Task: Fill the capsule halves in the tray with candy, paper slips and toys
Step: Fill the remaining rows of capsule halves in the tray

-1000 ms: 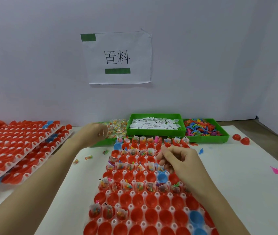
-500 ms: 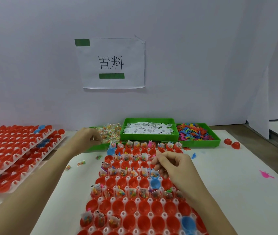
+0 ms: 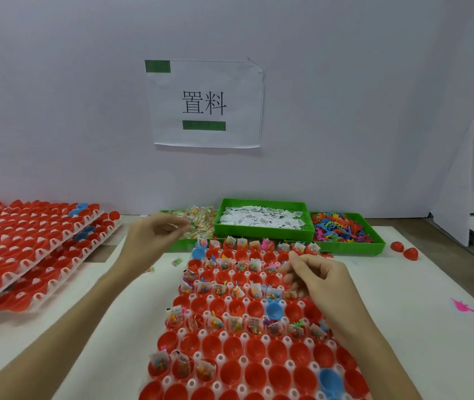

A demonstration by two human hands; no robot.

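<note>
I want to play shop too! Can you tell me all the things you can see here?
capsule tray: one, white, red and a few blue halves, centre front
candy bin: one, green, back left
paper slip bin: one, green, back middle
toy bin: one, green, back right
stacked trays: red halves, left
loose capsule halves: two, red, right
pink toy: one, far right
paper sign: one, white, wall
left hand: beside candy bin
right hand: over tray
</note>
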